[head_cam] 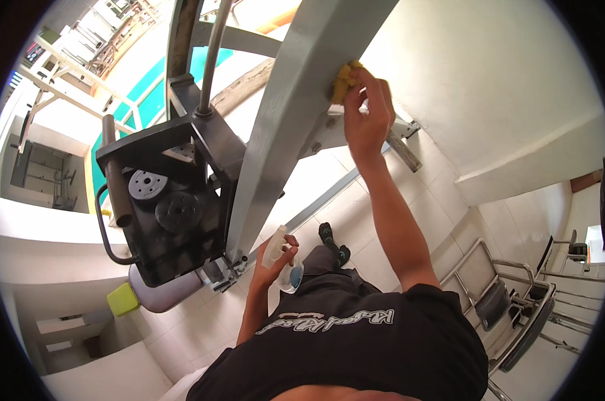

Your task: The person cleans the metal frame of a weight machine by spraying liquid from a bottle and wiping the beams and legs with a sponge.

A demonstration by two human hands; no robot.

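Observation:
In my right hand (371, 113) is a crumpled yellow cloth (344, 82), pressed against the right side of a thick grey painted metal beam (295, 95). The beam slants from the top of the picture down to the middle. My left hand (277, 255), lower down and close to my body, holds a clear spray bottle (289, 275) with a whitish trigger head. Left of the beam is a black metal machine carriage (182, 200) with a handle, a round grey disc (148, 184) and a steel rod (214, 60) rising from it.
A padded grey seat (164, 290) with a lime-green end (123, 299) lies below the machine. At the lower right are metal-framed chairs (508, 301). A pale wall (483, 90) rises at the right. A bolted bracket (327, 133) joins the beam near my right hand.

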